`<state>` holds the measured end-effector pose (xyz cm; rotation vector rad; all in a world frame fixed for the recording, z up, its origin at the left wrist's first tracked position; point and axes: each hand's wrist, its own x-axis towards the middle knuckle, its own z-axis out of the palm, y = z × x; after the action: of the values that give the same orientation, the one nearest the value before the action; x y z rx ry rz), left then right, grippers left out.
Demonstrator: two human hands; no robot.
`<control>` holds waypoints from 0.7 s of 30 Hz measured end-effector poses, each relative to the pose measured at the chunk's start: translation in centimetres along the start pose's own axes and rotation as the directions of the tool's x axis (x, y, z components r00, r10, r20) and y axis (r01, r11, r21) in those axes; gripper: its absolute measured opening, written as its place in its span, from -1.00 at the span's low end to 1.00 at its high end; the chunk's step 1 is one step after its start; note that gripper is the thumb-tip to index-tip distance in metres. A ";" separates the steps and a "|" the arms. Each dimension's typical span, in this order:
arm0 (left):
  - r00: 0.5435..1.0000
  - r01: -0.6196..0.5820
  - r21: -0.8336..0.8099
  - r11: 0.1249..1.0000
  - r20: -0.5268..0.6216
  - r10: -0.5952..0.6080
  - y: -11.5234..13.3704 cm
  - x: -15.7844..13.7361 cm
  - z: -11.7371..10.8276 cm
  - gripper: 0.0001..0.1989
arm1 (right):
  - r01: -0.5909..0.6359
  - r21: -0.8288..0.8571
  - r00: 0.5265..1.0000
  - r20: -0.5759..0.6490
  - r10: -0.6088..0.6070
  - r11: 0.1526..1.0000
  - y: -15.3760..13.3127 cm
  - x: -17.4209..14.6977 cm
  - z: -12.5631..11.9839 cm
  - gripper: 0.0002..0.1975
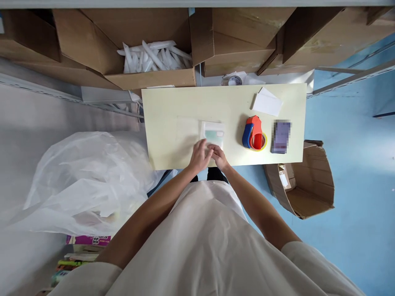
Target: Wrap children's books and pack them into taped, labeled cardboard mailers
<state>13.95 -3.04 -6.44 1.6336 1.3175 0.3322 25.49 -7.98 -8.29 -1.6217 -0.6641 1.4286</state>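
A flat clear plastic bag [220,127] lies on the pale table, with a light green phone case [212,136] inside that has a camera cutout at one corner. My left hand [199,156] is over the bag's lower left edge, slightly blurred, its index finger and thumb apart. Close against it, my right hand [219,156] has its fingers drawn together in a pinch at the bag's lower edge. Whatever lies between those fingertips is too small to make out. Both hands cover the bag's bottom edge.
On the table [173,102] are a red and blue tape dispenser [255,133], a pixelated dark phone-shaped object [280,137] and white cards [267,102]. Behind stands a carton [154,78] of white wrapped pieces. A large plastic sack [89,181] is left, an open carton [308,185] right.
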 end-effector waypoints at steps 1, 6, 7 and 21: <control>0.997 0.001 0.021 1.000 0.073 -0.002 0.0 0.0 0.3 -0.41 | 0.011 -0.032 1.000 -0.024 -0.012 0.999 0.2 -0.1 -0.2 -0.71; 0.976 0.162 0.026 0.986 0.145 -0.164 -0.4 0.4 1.0 -0.39 | -0.035 -0.311 0.903 -0.417 -0.103 0.950 1.0 -0.4 -1.4 -0.65; 0.972 0.177 0.009 0.984 0.152 -0.177 -0.4 0.5 1.0 -0.37 | -0.065 -0.290 0.890 -0.450 -0.077 0.955 1.0 -0.4 -1.7 -0.59; 0.965 0.237 -0.458 0.857 0.215 -0.152 0.9 0.7 2.2 -0.61 | -0.142 -0.210 0.967 -0.239 0.090 0.967 -2.2 -0.9 -0.4 -0.73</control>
<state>16.29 -3.54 -7.05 1.0737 1.1437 0.3534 25.98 -7.76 -5.96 -1.9982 -0.6230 1.2568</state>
